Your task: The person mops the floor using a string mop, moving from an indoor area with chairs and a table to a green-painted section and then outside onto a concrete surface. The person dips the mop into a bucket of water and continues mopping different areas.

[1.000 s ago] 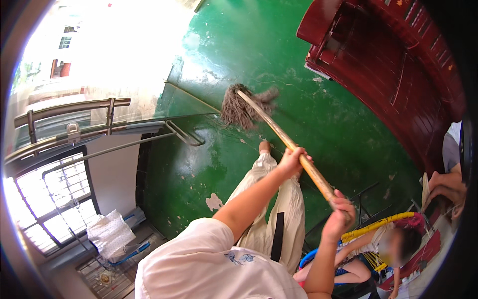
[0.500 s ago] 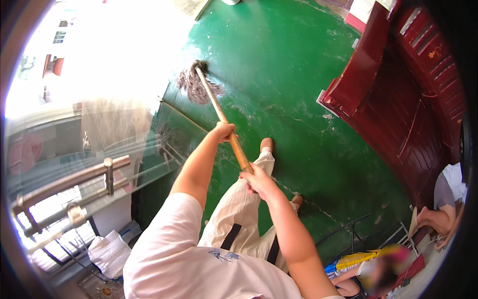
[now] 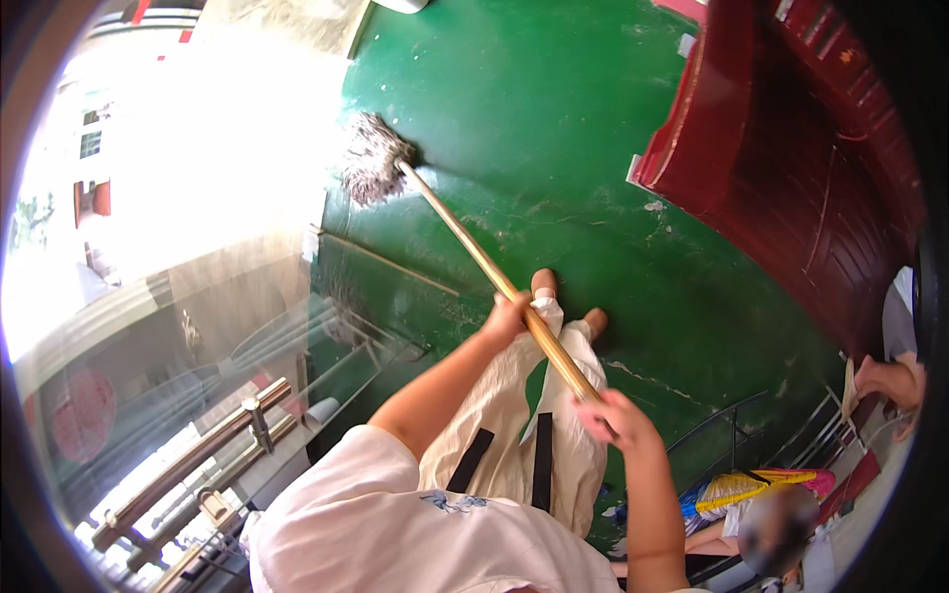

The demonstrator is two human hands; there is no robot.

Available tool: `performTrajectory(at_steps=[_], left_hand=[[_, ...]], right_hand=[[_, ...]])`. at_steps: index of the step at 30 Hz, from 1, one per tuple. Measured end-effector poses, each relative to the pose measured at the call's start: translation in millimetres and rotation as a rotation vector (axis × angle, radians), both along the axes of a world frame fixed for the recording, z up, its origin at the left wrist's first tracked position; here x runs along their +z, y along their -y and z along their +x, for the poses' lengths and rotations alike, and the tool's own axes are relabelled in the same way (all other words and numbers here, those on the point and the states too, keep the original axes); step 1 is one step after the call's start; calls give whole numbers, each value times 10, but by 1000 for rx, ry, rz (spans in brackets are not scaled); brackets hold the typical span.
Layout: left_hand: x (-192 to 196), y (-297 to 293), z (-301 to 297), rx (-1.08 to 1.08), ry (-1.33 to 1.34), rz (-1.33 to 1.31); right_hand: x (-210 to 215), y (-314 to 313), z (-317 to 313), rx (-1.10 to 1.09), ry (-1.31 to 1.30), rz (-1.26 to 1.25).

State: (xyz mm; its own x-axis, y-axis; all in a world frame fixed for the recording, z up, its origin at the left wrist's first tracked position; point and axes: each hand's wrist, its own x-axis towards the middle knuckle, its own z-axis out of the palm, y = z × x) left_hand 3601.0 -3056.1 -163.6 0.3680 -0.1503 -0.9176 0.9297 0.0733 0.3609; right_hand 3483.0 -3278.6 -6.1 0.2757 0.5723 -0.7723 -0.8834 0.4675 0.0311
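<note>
Tan round wooden mop handle [image 3: 563,358], grey string mop head [image 3: 372,163] at its far end: your left hand [image 3: 509,314] and right hand [image 3: 620,420] grip it, now wider apart, likely steadying the stroke.

I hold one mop [image 3: 484,262] slantwise, strands ahead and to my left, butt end toward my right. Handle [image 3: 561,357]: straight, wooden, yellowish nearer me. Strands [image 3: 374,160]: grey, shaggy, clumped on the green floor [image 3: 524,119], left edge washed by glare.

On the green floor [image 3: 554,128] rest a grey mop head [image 3: 372,166] and dark-red furniture [image 3: 771,188].
</note>
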Motion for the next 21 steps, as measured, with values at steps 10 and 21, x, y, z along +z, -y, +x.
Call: performTrajectory(at_steps=[10,21], left_hand=[[1036,1688,-888,-235,-423,-283],[264,1987,1133,-657,-54,107]], right_hand=[[1496,1047,-1159,-241,-268,-214],[275,365,76,-699,-10,-80]])
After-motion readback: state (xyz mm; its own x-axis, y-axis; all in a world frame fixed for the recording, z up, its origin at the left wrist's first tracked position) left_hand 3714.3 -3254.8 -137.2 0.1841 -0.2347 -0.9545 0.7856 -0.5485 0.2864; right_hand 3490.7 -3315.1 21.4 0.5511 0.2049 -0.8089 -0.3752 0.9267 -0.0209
